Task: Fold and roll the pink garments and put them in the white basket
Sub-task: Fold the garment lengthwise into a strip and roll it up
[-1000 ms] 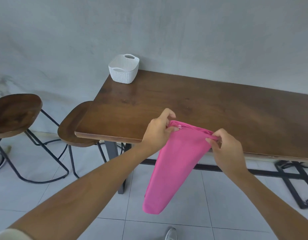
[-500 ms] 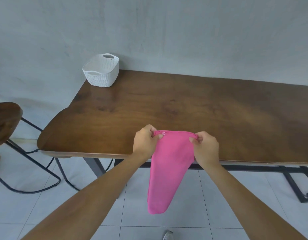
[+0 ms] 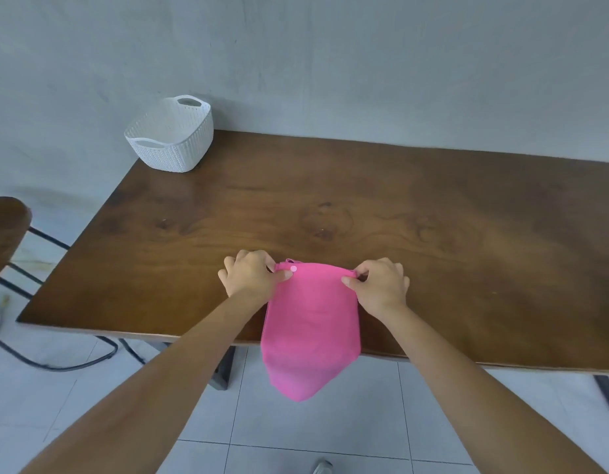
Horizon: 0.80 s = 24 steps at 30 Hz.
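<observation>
Whereas the pink garment (image 3: 311, 323) hung in the air in front of the table (image 3: 433, 234) a second ago, only its pointed tail now dangles past the near edge, above the floor tiles; its upper part lies flat on the wood; my left hand (image 3: 252, 275) pinches the top left corner, beside a small pale button, and my right hand (image 3: 381, 285) pinches the top right corner; I judge this gives me a surface to fold on, so folding is only starting; the white basket (image 3: 171, 138) stands well apart at the far left corner, with no pink showing inside.
</observation>
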Each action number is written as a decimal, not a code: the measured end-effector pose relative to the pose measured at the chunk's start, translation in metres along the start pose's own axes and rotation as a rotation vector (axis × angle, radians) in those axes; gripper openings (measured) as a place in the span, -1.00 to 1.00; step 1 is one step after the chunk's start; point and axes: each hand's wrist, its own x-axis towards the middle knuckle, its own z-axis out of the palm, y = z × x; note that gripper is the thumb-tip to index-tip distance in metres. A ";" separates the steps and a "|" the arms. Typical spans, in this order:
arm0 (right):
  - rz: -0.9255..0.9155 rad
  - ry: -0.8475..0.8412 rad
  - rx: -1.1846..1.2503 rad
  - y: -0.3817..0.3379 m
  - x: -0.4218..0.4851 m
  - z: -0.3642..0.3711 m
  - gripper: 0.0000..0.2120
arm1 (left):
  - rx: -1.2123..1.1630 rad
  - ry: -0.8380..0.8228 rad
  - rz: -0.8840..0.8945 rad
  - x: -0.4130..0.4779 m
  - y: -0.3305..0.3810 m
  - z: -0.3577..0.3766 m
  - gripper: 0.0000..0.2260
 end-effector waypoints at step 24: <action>0.196 -0.102 -0.077 -0.051 0.166 -0.016 -0.64 | 0.114 -0.021 -0.199 0.142 0.069 -0.003 -0.58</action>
